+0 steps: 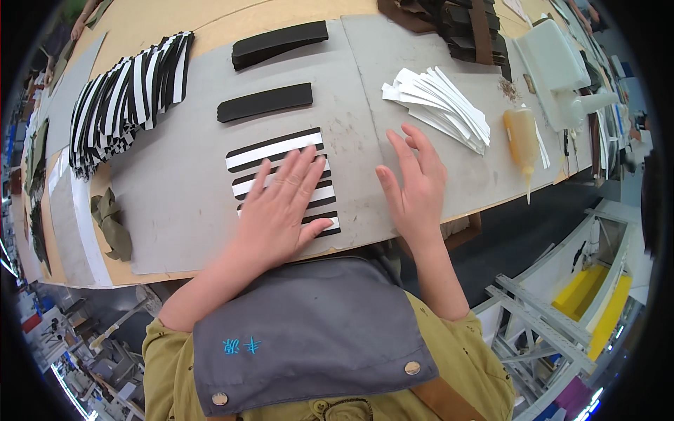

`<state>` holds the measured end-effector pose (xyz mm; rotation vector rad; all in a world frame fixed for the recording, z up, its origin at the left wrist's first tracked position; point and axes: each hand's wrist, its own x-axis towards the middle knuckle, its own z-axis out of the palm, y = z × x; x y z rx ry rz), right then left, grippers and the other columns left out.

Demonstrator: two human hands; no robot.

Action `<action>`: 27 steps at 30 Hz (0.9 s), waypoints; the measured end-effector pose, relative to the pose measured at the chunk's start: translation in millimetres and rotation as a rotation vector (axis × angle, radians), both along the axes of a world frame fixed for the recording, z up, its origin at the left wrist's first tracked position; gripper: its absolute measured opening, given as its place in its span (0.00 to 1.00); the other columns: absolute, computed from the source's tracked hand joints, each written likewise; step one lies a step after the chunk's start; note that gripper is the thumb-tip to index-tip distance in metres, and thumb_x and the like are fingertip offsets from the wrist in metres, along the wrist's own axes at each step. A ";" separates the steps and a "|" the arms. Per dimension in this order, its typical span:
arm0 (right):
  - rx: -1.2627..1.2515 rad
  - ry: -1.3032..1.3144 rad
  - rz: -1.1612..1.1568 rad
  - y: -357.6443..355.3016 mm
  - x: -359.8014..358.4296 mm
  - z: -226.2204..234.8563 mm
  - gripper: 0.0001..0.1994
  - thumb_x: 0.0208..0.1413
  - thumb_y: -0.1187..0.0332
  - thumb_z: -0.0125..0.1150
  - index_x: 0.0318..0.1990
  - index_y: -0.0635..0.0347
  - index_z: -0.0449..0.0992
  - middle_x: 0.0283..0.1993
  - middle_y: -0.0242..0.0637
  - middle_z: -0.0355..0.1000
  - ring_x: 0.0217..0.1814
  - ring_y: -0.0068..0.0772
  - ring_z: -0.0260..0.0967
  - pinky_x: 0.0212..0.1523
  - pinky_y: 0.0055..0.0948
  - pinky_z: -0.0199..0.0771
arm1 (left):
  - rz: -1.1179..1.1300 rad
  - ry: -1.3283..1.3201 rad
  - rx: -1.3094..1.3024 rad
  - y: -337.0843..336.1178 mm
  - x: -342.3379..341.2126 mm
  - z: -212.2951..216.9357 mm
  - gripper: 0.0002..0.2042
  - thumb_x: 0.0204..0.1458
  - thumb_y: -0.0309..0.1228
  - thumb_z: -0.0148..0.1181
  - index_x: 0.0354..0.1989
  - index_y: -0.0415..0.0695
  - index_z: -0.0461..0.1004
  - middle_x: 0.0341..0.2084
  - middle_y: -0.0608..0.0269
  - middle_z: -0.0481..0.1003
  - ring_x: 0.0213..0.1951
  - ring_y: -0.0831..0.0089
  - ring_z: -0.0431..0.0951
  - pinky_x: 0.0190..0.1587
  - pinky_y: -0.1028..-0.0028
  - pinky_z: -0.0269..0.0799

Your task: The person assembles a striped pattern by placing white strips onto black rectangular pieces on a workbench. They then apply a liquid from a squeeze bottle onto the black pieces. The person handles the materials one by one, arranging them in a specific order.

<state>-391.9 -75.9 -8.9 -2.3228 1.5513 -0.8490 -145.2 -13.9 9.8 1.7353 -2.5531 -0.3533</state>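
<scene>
Black-and-white strips [272, 150] lie in a column on a grey worktop [175, 217], close in front of a person. The left hand [279, 210] is spread flat over them, its grip released. The right hand [418, 181], grip loose and empty, is beside them, near fanned white strips [442, 109]. Two black stacks [265, 102] lie beyond

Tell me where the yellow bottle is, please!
In the head view, the yellow bottle is on the right side of the table, near its front edge, just right of the pile of white strips.
</scene>
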 end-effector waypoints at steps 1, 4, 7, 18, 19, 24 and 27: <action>-0.001 -0.008 -0.005 0.3 -0.2 -1.4 0.27 0.66 0.49 0.62 0.64 0.59 0.75 0.70 0.41 0.67 0.67 0.44 0.67 0.65 0.45 0.62 | -0.006 0.007 -0.020 1.3 -1.1 -3.3 0.46 0.60 0.59 0.56 0.80 0.44 0.50 0.80 0.55 0.50 0.80 0.57 0.50 0.79 0.50 0.42; -0.012 -0.041 -0.008 -0.6 -0.8 -2.6 0.27 0.66 0.49 0.62 0.63 0.59 0.76 0.69 0.41 0.68 0.67 0.45 0.68 0.65 0.45 0.62 | 0.000 0.011 -0.025 1.3 -1.5 -4.1 0.45 0.61 0.59 0.55 0.80 0.43 0.51 0.80 0.55 0.51 0.80 0.57 0.50 0.79 0.50 0.42; -0.014 -0.074 0.000 -1.7 -1.0 -1.5 0.26 0.66 0.50 0.62 0.63 0.59 0.76 0.69 0.42 0.68 0.67 0.45 0.68 0.64 0.45 0.63 | -0.073 0.045 -0.033 9.2 -8.1 12.0 0.45 0.61 0.59 0.54 0.80 0.43 0.50 0.80 0.55 0.50 0.80 0.57 0.48 0.79 0.50 0.40; -0.064 -0.169 0.020 1.1 -5.9 -5.0 0.24 0.67 0.52 0.62 0.61 0.61 0.78 0.67 0.42 0.69 0.62 0.43 0.71 0.62 0.45 0.65 | 0.069 0.221 -0.125 36.9 -1.8 31.5 0.18 0.55 0.31 0.69 0.55 0.46 0.76 0.50 0.61 0.77 0.54 0.57 0.76 0.57 0.59 0.68; -0.064 -0.184 0.025 0.2 -5.7 -6.5 0.24 0.67 0.52 0.62 0.60 0.61 0.78 0.67 0.42 0.69 0.62 0.43 0.71 0.62 0.45 0.65 | 0.106 0.183 -0.102 41.8 1.7 34.2 0.17 0.54 0.30 0.69 0.52 0.46 0.76 0.48 0.62 0.77 0.52 0.57 0.76 0.55 0.60 0.69; -0.047 -0.244 0.043 -0.5 -3.5 -8.1 0.23 0.66 0.55 0.64 0.60 0.62 0.78 0.66 0.44 0.70 0.59 0.45 0.72 0.61 0.45 0.66 | 0.202 0.151 0.013 49.1 0.1 38.0 0.13 0.54 0.29 0.70 0.47 0.45 0.75 0.45 0.60 0.76 0.51 0.56 0.75 0.55 0.60 0.68; -0.077 -0.249 0.059 -2.6 -4.8 -5.8 0.22 0.64 0.57 0.66 0.60 0.62 0.78 0.65 0.45 0.71 0.58 0.45 0.73 0.59 0.44 0.68 | 0.188 0.163 0.034 51.7 0.2 37.0 0.13 0.55 0.28 0.68 0.46 0.45 0.74 0.46 0.60 0.75 0.52 0.56 0.75 0.56 0.60 0.68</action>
